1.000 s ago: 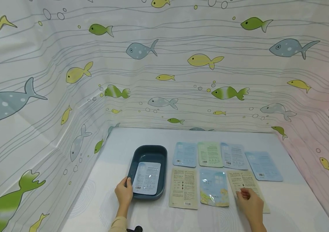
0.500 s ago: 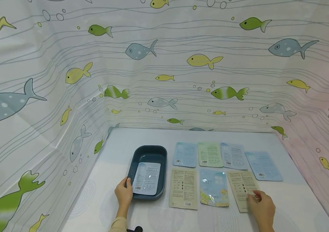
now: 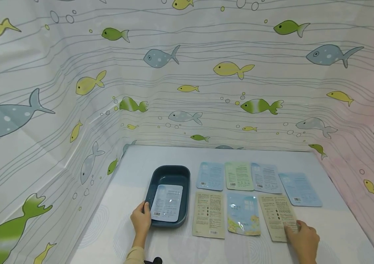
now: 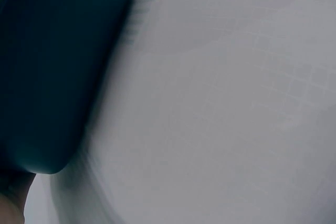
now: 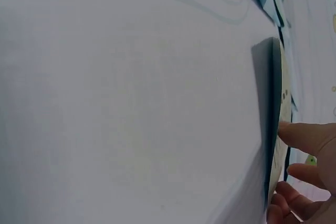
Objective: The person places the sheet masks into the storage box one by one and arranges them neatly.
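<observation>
My left hand (image 3: pixel 140 218) grips the left rim of a dark blue plastic tray (image 3: pixel 168 178), thumb over the edge. In the left wrist view the tray's dark side (image 4: pixel 58 66) fills the left. A pale blue printed packet (image 3: pixel 167 203) lies inside, tilted against the tray's near end. At the far right of the front row, my right hand (image 3: pixel 304 240) holds the lower right corner of a flat beige packet (image 3: pixel 276 216), thumb on its printed face, fingers at its right edge. The right wrist view shows this packet (image 5: pixel 284 98) edge-on, slightly bowed, with the thumb against it.
Left of the beige packet lie a blue packet with yellow flowers (image 3: pixel 244 213) and another beige packet (image 3: pixel 208 214). Behind are a blue packet (image 3: pixel 210 176), a green one (image 3: pixel 239 176) and two more blue packets. Fish-patterned sheeting (image 3: pixel 160 84) walls the pale table (image 3: pixel 173 245).
My right hand has slid right and slightly nearer across the beige packet to its lower right corner, where the thumb now lies on it. The left hand and tray have stayed put.
</observation>
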